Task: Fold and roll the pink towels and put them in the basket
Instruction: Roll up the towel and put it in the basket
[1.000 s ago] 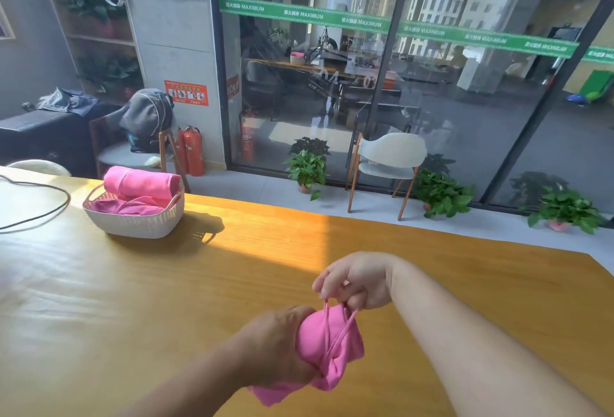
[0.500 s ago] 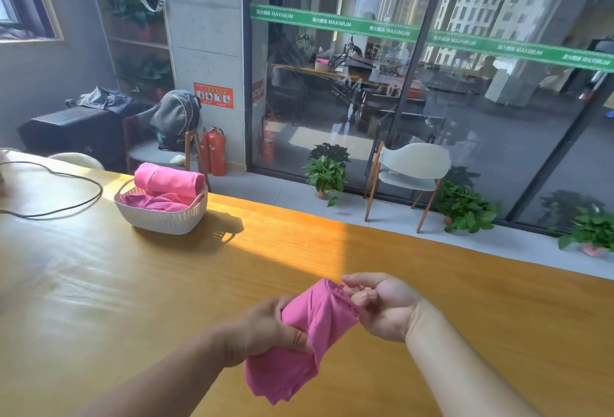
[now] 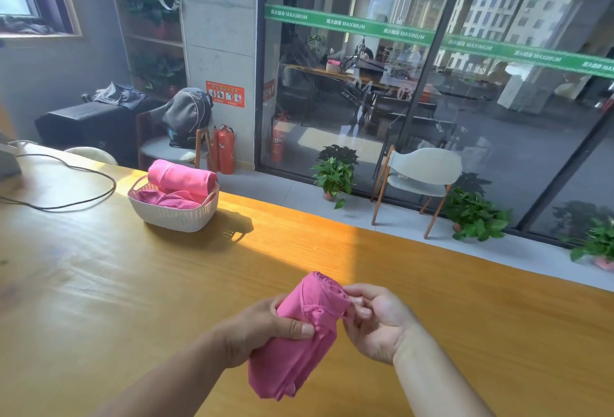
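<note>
Wooden table fills most of my view, its honey-coloured top running from nine o'clock across to three, with a bright band of sun over its far edge. Past that edge, from twelve to two o'clock, I see a glass wall with a green strip across it, a pale chair and potted plants on the floor before it. At ten o'clock on the table stands a white basket, and in it I make out a rolled pink towel lying across the top of another crumpled pink one. A black cable loops over the table at nine o'clock, well apart from the basket.

Nearest me, at six o'clock, a bunched pink towel is held above the table between both hands. My left hand is wrapped round its middle, the thumb pressed across the front of the cloth. My right hand sits just beside it at five o'clock, palm turned toward me, its fingertips pinching the folds at the towel's upper end. The lower end hangs loose below the left hand.
</note>
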Demonstrator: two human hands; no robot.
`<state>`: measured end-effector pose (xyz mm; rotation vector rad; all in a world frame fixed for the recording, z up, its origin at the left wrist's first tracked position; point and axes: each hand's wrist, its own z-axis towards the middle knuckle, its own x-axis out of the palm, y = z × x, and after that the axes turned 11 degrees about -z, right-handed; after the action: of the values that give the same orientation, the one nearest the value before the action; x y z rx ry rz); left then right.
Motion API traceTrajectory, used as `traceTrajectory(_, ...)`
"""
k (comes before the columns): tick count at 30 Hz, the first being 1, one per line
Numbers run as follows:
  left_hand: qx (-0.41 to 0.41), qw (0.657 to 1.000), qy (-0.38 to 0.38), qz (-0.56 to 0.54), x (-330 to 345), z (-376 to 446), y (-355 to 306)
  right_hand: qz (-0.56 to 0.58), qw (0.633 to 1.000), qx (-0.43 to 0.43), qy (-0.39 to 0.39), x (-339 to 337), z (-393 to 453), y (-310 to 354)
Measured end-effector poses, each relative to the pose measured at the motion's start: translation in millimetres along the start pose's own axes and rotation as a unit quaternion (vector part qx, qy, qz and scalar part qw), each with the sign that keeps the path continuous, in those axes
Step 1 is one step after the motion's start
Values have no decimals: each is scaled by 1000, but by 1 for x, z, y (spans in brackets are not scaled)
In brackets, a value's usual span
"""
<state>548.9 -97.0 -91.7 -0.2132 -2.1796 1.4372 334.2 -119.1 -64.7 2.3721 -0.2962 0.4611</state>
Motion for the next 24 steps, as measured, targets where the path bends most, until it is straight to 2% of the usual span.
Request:
traceTrajectory(4, -2, 996, 86, 7, 3, -3, -7, -36, 999, 12, 6, 14, 9, -1)
traceTrajectory(6, 10, 995, 95, -2, 7, -5, -13, -55, 998, 15, 8, 20, 14, -8)
traceTrajectory(11, 65, 989, -37, -130, 11, -7, -2, -94, 996, 0, -10, 34, 22, -23)
traceTrajectory(13, 72, 982, -56, -166, 13, -10, 6, -152, 987, -24, -44, 41, 23, -27)
traceTrajectory(16, 69, 975, -61, -201, 15, -16, 11, -317, 939, -66, -114, 48, 18, -34)
traceTrajectory(18, 88, 957, -119, -249, 14, -15, 2, -382, 914, -69, -117, 48, 18, -47)
traceTrajectory(20, 122, 935, -208, -259, 9, -10, -14, -340, 935, -63, -77, 49, 19, -62)
traceTrajectory(22, 153, 907, -286, -269, 3, -11, -28, -233, 968, -83, -34, 54, 21, -72)
traceTrajectory(24, 168, 879, -358, -267, -3, -15, -30, -153, 983, -103, 24, 60, 20, -80)
